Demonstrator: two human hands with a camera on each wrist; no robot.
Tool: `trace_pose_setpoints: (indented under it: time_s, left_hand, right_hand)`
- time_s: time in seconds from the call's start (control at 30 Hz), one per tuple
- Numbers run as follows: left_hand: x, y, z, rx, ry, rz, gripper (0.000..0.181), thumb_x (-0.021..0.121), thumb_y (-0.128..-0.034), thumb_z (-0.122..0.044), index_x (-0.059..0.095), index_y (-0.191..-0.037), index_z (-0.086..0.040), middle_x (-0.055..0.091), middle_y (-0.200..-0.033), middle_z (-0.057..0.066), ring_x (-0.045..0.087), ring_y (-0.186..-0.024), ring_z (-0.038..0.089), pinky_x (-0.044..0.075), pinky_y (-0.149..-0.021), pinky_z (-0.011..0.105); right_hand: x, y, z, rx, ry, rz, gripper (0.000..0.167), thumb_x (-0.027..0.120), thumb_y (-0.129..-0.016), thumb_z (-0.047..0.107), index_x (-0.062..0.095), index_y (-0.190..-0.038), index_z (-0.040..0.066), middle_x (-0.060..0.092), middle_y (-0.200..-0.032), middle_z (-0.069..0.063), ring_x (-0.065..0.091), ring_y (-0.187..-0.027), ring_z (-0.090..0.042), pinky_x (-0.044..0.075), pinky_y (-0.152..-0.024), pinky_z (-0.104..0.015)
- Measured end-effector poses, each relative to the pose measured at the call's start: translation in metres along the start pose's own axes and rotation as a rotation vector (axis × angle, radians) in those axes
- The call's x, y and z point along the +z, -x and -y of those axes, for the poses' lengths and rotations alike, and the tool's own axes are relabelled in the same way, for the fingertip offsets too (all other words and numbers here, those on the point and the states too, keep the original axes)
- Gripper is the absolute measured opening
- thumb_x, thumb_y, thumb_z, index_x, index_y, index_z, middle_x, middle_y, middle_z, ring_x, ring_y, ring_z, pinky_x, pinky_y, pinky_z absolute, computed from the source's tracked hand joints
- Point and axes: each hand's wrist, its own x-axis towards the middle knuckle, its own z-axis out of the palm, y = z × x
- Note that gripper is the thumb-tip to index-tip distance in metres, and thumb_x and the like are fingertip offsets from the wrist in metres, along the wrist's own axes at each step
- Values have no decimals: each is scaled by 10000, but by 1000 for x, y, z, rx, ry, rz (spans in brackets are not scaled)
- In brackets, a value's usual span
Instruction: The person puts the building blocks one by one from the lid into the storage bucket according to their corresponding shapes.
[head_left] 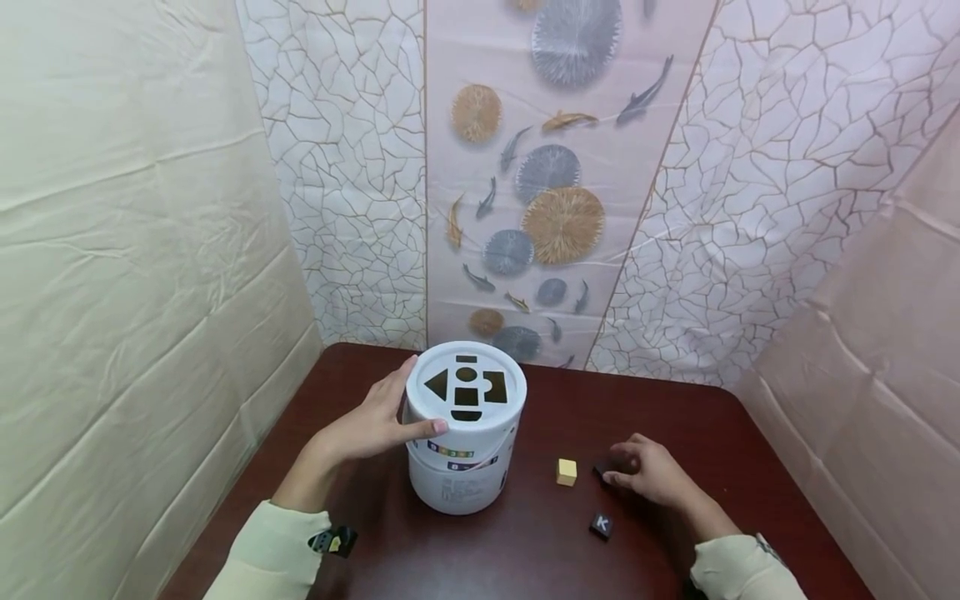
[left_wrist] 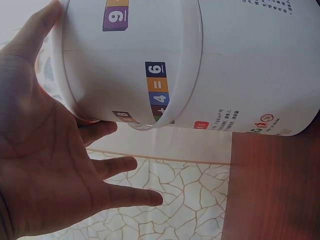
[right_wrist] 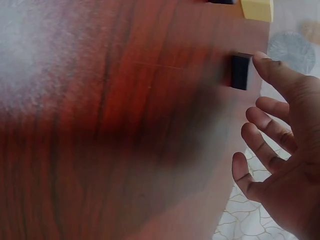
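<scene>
A white lidded bucket (head_left: 459, 479) stands upright on the table, its lid (head_left: 431, 358) pierced with variously shaped holes. My left hand (head_left: 375, 425) rests on the bucket's left side, thumb on the rim and the other fingers spread, as the left wrist view shows too (left_wrist: 55, 160). To the right, my right hand (head_left: 652, 475) hovers beside a dark block (right_wrist: 240, 71), partly hidden by the fingers in the head view. Its thumb is close to that block; the fingers are loosely bent around nothing. A yellow block (head_left: 566, 472) and a black block marked K (head_left: 601, 526) lie nearby.
The dark reddish-brown table (head_left: 450, 567) has rounded far corners. Behind it hangs a patterned cloth (head_left: 517, 167), and plain cream cloth (head_left: 135, 250) walls in the left side, with similar cloth on the right. A thin handle (head_left: 502, 446) hangs along the bucket.
</scene>
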Motion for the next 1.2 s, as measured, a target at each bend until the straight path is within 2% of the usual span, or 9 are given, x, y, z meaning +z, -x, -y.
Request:
trace_pose_setpoints:
  time_s: [0.2,0.4,0.5,0.77,0.87,0.97,1.2]
  left_hand:
    - [3,-2,0,10,16,5,1185,877,-881,-624,186,-1771,-259,404,-1730,102,262,-1652,431,251,-1279,788]
    - [2,-2,0,-37,-7,30,1265,842,-888,-675,71,-1793,-242,266,-1804,156,171,-1686,447,226,-1287,801]
    - [1,-2,0,-42,-5,31,1268,840,-885,-686,67,-1792,-254,279,-1795,148,177,-1683,438,239,-1283,800]
    - [0,-1,-2,-55,1,31,1288,844,-879,-689,49,-1794,-256,235,-1818,147,148,-1690,435,236,-1286,800]
    - [0,0,-2,-53,1,29,1283,846,-879,-686,55,-1793,-254,252,-1810,146,159,-1687,436,239,-1284,801]
    - [0,1,-1,-43,-1,28,1273,841,-887,-680,64,-1792,-237,278,-1797,158,183,-1678,449,248,-1273,810]
    - [-1,3,1,-68,-1,35,1294,837,-885,-686,35,-1795,-235,208,-1829,171,135,-1688,465,230,-1273,821]
  right_hand:
    - [10,6,-5,2,-26,10,423,921,-926,304,801,-1254,65,617,-978,-20,521,-798,-115,427,-695,-269]
    - [11,7,-4,-8,-19,13,387,932,-913,296,819,-1215,81,624,-970,-8,528,-803,-116,438,-698,-266]
    - [10,5,-2,-19,-5,18,378,937,-907,291,817,-1198,81,635,-992,-5,542,-830,-133,456,-716,-280]
    - [1,1,1,-8,80,19,360,945,-888,378,810,-1143,163,674,-1065,-12,622,-957,-202,528,-784,-427]
    - [-5,0,3,-23,78,-11,344,944,-891,358,806,-1124,146,696,-1067,-18,644,-954,-197,551,-787,-417]
    - [-13,-1,7,-53,75,-56,324,941,-898,331,802,-1106,125,705,-1026,7,627,-901,-152,544,-761,-348]
    - [-37,-5,26,-124,60,-144,293,954,-882,293,807,-1065,118,704,-962,46,609,-863,-123,523,-727,-291]
